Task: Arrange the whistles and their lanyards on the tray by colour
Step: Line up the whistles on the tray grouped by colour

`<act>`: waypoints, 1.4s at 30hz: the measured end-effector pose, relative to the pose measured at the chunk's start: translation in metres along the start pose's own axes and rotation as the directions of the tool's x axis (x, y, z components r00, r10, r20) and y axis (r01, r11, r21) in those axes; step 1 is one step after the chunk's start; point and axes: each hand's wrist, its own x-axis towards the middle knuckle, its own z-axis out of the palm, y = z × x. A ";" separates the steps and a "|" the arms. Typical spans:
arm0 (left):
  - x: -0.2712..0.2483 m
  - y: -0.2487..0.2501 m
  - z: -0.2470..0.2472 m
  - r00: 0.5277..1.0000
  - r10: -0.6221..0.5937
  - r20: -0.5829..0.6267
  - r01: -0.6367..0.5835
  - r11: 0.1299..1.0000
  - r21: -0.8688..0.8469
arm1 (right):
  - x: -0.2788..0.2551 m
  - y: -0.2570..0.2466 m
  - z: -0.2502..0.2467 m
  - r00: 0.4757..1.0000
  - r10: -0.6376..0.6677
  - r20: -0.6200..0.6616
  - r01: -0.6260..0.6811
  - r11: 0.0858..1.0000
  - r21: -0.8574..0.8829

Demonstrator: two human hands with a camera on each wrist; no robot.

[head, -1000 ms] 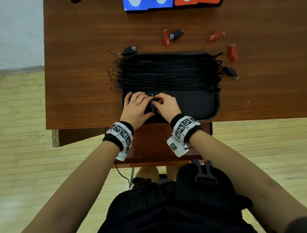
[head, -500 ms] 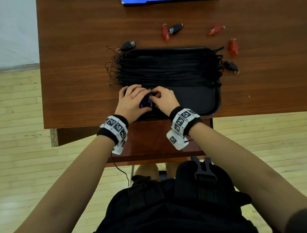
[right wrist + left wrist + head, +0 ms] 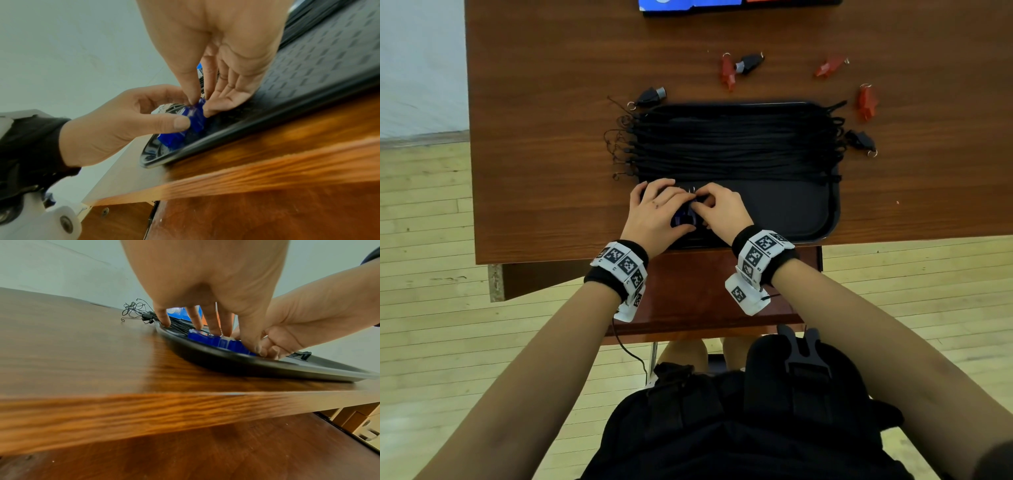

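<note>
- Lower centre of head view: left hand (image 3: 654,216) and right hand (image 3: 719,210) both pinch the blue whistles (image 3: 683,217), likely squaring a same-colour row in the tray's near-left corner.
- Blue whistles (image 3: 193,120): glossy translucent plastic, blocky.
- Tray (image 3: 791,212): black, diamond-textured floor, raised rim, on the wooden table (image 3: 534,137).
- Lanyards (image 3: 732,144): thin black cords laid straight across the tray, loops spilling left.
- Upper frame, off-tray: red whistles (image 3: 866,101), black whistles (image 3: 863,140), unsorted.
</note>
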 end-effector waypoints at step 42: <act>0.006 0.014 -0.004 0.999 -0.045 0.031 0.044 0.999 0.010 | -0.005 0.006 -0.013 0.999 -0.032 0.036 0.032 0.999 -0.004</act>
